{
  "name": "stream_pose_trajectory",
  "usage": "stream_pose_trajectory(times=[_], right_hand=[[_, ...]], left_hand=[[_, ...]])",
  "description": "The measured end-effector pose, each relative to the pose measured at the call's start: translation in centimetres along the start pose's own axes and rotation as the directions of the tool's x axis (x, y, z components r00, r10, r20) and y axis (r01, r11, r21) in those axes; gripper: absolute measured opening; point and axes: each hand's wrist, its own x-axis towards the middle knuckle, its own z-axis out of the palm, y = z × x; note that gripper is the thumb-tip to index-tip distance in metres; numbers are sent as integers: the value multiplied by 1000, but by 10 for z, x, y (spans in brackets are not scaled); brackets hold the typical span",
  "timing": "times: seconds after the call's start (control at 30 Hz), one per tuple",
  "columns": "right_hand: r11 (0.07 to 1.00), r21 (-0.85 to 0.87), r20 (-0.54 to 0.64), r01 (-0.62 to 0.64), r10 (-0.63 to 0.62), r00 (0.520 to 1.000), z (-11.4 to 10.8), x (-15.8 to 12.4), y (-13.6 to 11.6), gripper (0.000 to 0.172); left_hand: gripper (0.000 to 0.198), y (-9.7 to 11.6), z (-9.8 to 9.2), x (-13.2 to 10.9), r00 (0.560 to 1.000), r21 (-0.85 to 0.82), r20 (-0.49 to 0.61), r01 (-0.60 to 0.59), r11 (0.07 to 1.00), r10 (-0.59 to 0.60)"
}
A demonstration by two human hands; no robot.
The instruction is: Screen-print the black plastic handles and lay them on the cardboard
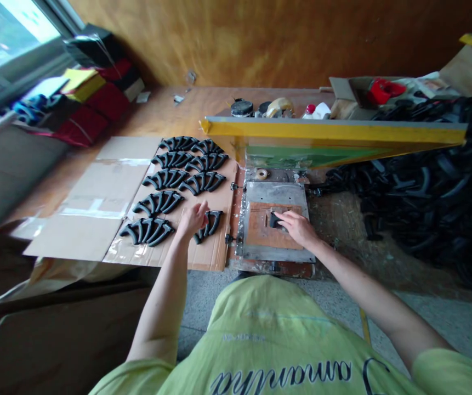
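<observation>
My right hand (297, 227) rests on a black moulded part (276, 220), which sits in a slot in a brown board (260, 233) on a metal plate (274, 192). Its fingers press down on the part. My left hand (192, 219) hangs over a cardboard sheet (215, 255), its fingertips close to a single black curved part (210, 225). That hand holds nothing. Several rows of black fan-shaped parts (165, 203) lie on the cardboard to its left. Some of them touch or overlap.
A yellow-framed silkscreen (334, 131) stands raised behind the plate. Jars and bottles (268, 108) sit on the wooden table behind it. A large heap of black parts (425, 186) fills the right side. A flat cardboard piece (96, 197) lies to the left.
</observation>
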Motion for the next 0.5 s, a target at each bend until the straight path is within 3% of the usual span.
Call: stream_pose_trajectory(times=[0.07, 0.13, 0.2, 0.27, 0.37, 0.5], right_hand=[[991, -121, 40, 50, -45, 998, 9, 4, -6, 32], [966, -245, 53, 82, -72, 996, 13, 6, -9, 32], [933, -346, 57, 98, -83, 995, 13, 5, -11, 35], [910, -400, 72, 109, -88, 994, 12, 2, -13, 41], [927, -361, 89, 103, -75, 993, -1, -4, -8, 44], [968, -225, -104, -114, 93, 990, -44, -11, 18, 33]], left_hand=[[48, 49, 2, 10, 994, -282, 21, -98, 954, 108], [54, 98, 5, 17, 977, -525, -47, -203, 826, 210], [58, 138, 9, 18, 963, -633, -85, -250, 732, 256], [59, 160, 13, 12, 958, -679, -102, -263, 685, 267], [58, 158, 17, -12, 961, -702, -113, -257, 665, 252], [59, 112, 24, -53, 990, -679, 25, -87, 729, 141]])
